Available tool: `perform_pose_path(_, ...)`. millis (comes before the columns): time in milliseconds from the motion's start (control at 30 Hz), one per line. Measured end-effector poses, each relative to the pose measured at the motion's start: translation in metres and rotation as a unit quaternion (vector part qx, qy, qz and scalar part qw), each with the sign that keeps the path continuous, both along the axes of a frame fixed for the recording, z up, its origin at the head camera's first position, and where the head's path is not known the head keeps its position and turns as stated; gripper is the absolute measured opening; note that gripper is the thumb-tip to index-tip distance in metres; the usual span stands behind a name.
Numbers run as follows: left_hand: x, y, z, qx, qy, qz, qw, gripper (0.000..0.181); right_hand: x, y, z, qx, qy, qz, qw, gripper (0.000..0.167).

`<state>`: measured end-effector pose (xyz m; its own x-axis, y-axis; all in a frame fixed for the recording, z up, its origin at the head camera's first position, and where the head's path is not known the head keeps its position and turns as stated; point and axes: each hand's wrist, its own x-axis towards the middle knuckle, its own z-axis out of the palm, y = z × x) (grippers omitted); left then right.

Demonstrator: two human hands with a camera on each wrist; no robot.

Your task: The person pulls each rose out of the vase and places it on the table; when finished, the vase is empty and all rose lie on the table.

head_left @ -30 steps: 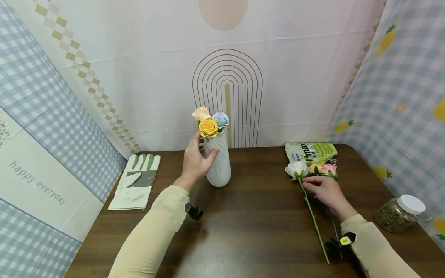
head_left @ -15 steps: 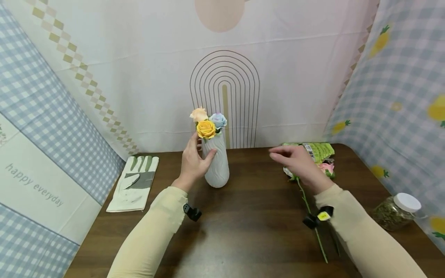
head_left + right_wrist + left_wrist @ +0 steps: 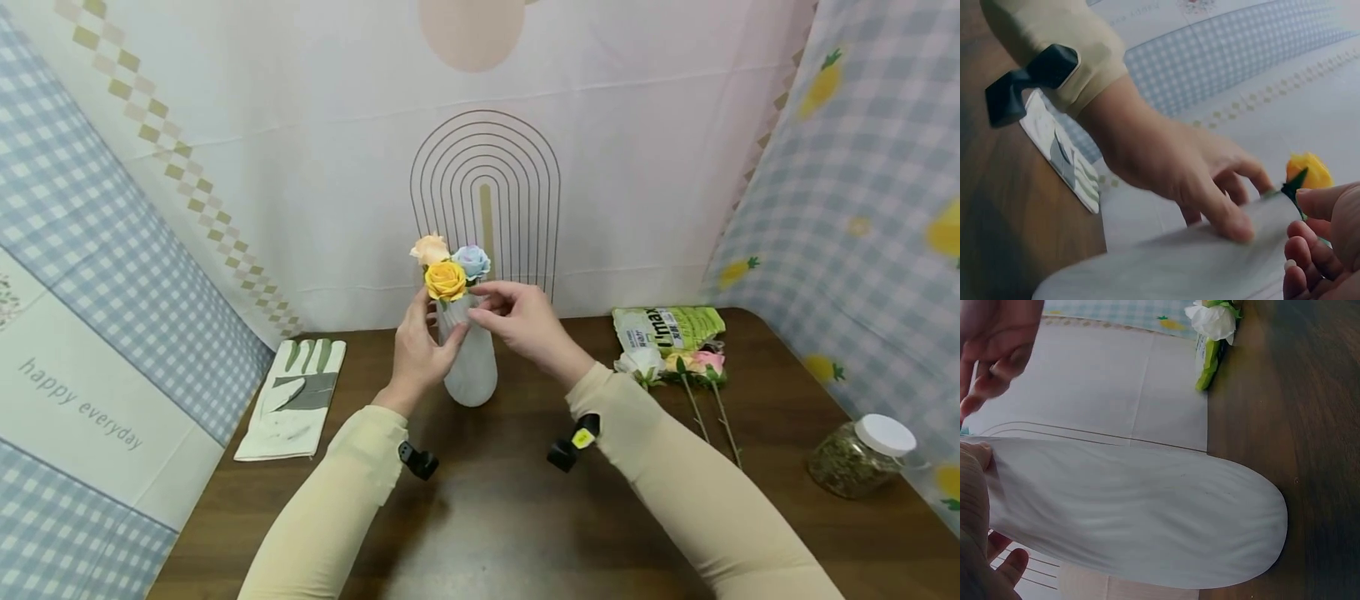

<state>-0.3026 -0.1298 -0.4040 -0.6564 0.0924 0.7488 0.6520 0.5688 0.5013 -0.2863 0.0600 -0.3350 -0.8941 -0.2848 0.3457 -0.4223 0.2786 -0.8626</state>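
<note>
A white ridged vase (image 3: pixel 471 367) stands on the table and holds a yellow rose (image 3: pixel 446 281), a peach rose (image 3: pixel 431 249) and a light blue rose (image 3: pixel 472 261). My left hand (image 3: pixel 424 342) grips the upper part of the vase, thumb on the near side. At the vase's mouth, on its right side, my right hand (image 3: pixel 528 325) reaches in below the blooms, with thumb and forefinger apart. In the right wrist view the right thumb (image 3: pixel 1322 201) is close to the yellow rose's green leaves; whether it touches them, I cannot tell.
A white rose (image 3: pixel 640 364), a yellow rose and a pink rose (image 3: pixel 708 361) lie at the right by a green packet (image 3: pixel 675 327). A lidded jar (image 3: pixel 862 457) stands near the right edge. A white-and-green glove (image 3: pixel 294 400) lies at the left.
My right hand has moved left from the white rose's stem to the mouth of the vase, leaving that rose on the table. The left hand keeps its grip on the vase.
</note>
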Motion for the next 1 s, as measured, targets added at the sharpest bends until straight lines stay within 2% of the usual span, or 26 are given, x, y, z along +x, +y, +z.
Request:
perform_pose_path(267,0.001,-0.001,0.001,0.004,0.0,0.011,0.9999,0.071,-0.009,-0.024,0.003,0.016,-0.009,-0.013,0.9997,0.04)
perform_pose_path(433,0.0,0.0,0.001,0.0,0.007,0.007,1.0,0.067,-0.011,-0.031,0.003,0.027,-0.012,-0.022,0.9993,0.03)
perform_pose_path(533,-0.001,0.0,0.0,-0.001,0.011,0.007,0.9999,0.066,-0.009,-0.033,0.004,0.013,-0.032,-0.02,0.9992,0.028)
perform_pose_path(633,-0.002,0.0,-0.002,0.003,0.013,0.007,0.9999,0.066,-0.009,-0.036,0.004,-0.014,-0.06,-0.018,0.9979,0.029)
perform_pose_path(800,-0.001,0.001,-0.001,0.008,0.009,-0.005,0.9999,0.069,-0.012,-0.038,0.005,-0.092,-0.089,-0.02,0.9916,0.025)
perform_pose_path(900,-0.001,0.001,-0.001,0.005,0.008,-0.008,0.9999,0.072,-0.012,-0.039,0.009,-0.133,-0.09,-0.016,0.9869,0.024)
perform_pose_path(1000,-0.001,0.001,0.0,0.003,0.01,-0.006,0.9999,0.073,-0.011,-0.038,0.013,-0.152,-0.084,-0.032,0.9843,0.025)
